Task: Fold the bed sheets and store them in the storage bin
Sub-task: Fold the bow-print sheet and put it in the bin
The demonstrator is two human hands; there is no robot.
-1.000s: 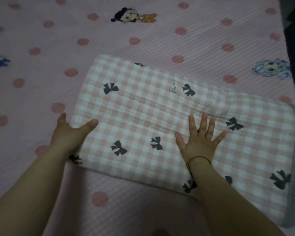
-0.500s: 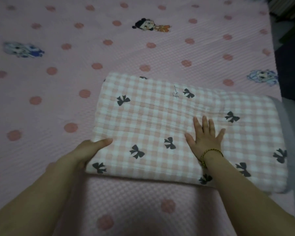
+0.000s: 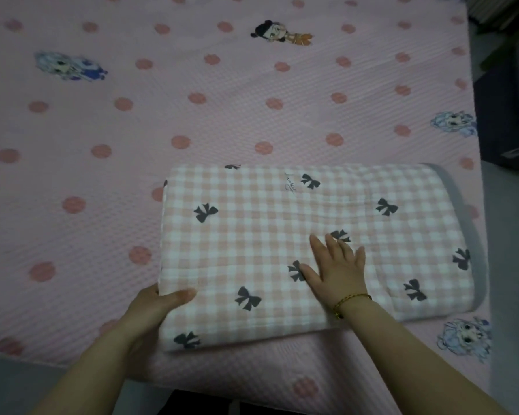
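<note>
The bed (image 3: 192,115) fills almost the whole view. It is covered with a pink cloth with darker dots and small cartoon figures. On its near part, more to the right, lies the folded sheet (image 3: 252,223), a thick soft rectangle in pink and white checks with dark bows. Its grey border (image 3: 459,211) shows along the right end. I cannot find a storage bin; the dark shapes beyond the right side of the bed are too unclear to name.

The left hand (image 3: 155,310) grips the near left corner of the folded sheet, with the thumb on top and the fingers hidden under the edge. The right hand (image 3: 337,268) is open and lies flat on top, right of the middle, with the fingers straight and a little spread. A thin bracelet (image 3: 352,301) is on that wrist.

I judge the folding to be nearly done. The risk is in the lifting. If only the left corner goes up, the layers can slide apart and the far side can fall open. If the flat hand leaves too early, the top layers may spring up. The folded sheet also lies close to the near edge of the bed, so a pull toward the person could tip it off.
</note>
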